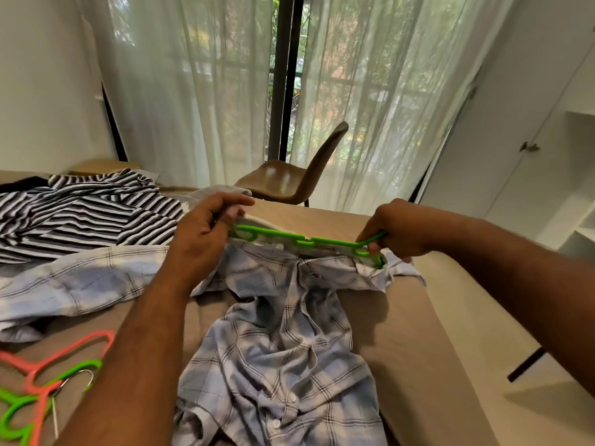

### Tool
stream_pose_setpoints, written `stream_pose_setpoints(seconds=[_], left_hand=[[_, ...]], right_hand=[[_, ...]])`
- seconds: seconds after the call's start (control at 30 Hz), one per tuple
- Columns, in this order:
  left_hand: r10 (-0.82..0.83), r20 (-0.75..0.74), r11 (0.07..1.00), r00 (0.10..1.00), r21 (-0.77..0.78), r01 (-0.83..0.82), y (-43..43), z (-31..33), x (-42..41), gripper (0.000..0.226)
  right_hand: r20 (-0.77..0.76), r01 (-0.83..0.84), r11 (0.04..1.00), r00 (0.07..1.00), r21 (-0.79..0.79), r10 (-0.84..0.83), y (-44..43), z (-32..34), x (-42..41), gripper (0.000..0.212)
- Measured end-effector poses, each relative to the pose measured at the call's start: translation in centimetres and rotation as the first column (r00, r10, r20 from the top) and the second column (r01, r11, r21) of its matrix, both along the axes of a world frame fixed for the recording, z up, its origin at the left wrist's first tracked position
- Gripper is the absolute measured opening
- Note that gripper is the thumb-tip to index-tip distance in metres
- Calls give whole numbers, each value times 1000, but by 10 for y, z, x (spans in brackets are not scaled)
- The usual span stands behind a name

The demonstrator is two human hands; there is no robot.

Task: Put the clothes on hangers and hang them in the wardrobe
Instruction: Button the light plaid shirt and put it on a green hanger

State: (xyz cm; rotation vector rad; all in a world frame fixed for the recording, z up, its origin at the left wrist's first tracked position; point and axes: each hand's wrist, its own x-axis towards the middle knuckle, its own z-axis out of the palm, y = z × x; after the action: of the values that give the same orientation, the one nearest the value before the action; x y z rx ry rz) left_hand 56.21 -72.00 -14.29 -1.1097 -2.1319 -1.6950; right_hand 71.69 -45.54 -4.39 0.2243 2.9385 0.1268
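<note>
On tan bed [412, 333], plaid shirt [283, 349]; beyond, chair [289, 178]

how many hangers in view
3. One green hanger at the collar of the plaid shirt, gripped by the right hand while the left hand pinches fabric; a pink hanger and a second green hanger tangled on the bed, lower left. More may be hidden.

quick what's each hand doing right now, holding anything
left hand: pinches the plaid shirt near its collar
right hand: grips the green hanger by one end
</note>
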Motion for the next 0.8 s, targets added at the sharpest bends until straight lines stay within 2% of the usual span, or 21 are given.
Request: stream_pose_setpoints(seconds=[0.03,0.1,0.17,0.23,0.3,0.33,0.37,0.4,0.47,0.5,0.53,0.57,0.63,0.67,0.73,0.8], left_hand=[[-79,-2,995,997,-56,79,-1,-1,2,21],[-133,-133,970,982,-223,101,2,-3,4,27],[-93,-261,959,961,-284,15,11,-5,3,28],[-19,-286,976,958,-214,-45,16,-4,4,29],[71,-319,985,945,-130,-117,14,-2,2,21],[105,-328,983,939,-106,-147,12,-1,1,18],[130,-331,981,934,-92,-170,9,-2,0,17],[146,-327,978,934,-94,-186,7,-1,-1,17],[162,-340,972,926,-105,-209,7,-3,-2,17],[168,-361,970,917,-108,-220,8,-3,-2,17],[172,-378,967,910,-111,-229,8,-4,-2,17],[172,-389,966,905,-113,-232,8,-5,-2,16],[152,-393,966,907,-134,-220,8,-7,-4,16],[132,-389,965,912,-160,-207,9,-8,-5,16],[97,-381,960,920,-208,-188,13,-11,-4,16],[102,-363,963,926,-199,-184,17,-12,-3,16]], right_hand=[[9,3,1000,1000,5,-3,0,2,1,39],[-56,4,1000,998,-22,-5,7,4,3,30],[-257,17,977,964,-213,-73,18,0,5,20],[-481,6,929,855,-371,-197,28,-10,6,29],[-653,28,889,669,-457,-357,37,-29,7,57],[-667,61,839,576,-541,-472,40,-40,7,67],[-610,115,754,514,-647,-602,42,-55,6,69],[-498,165,646,506,-745,-704,41,-69,5,63],[-260,244,484,602,-840,-755,38,-98,3,45],[-203,248,448,638,-859,-743,35,-109,2,37],[-206,244,463,656,-852,-726,35,-117,1,28],[-245,248,519,665,-818,-705,36,-120,0,20],[-345,276,640,657,-718,-670,38,-114,0,22],[-385,266,659,637,-703,-668,39,-108,1,25],[-416,172,604,580,-778,-700,38,-89,1,25],[-372,46,469,545,-882,-752,33,-69,-1,20]])
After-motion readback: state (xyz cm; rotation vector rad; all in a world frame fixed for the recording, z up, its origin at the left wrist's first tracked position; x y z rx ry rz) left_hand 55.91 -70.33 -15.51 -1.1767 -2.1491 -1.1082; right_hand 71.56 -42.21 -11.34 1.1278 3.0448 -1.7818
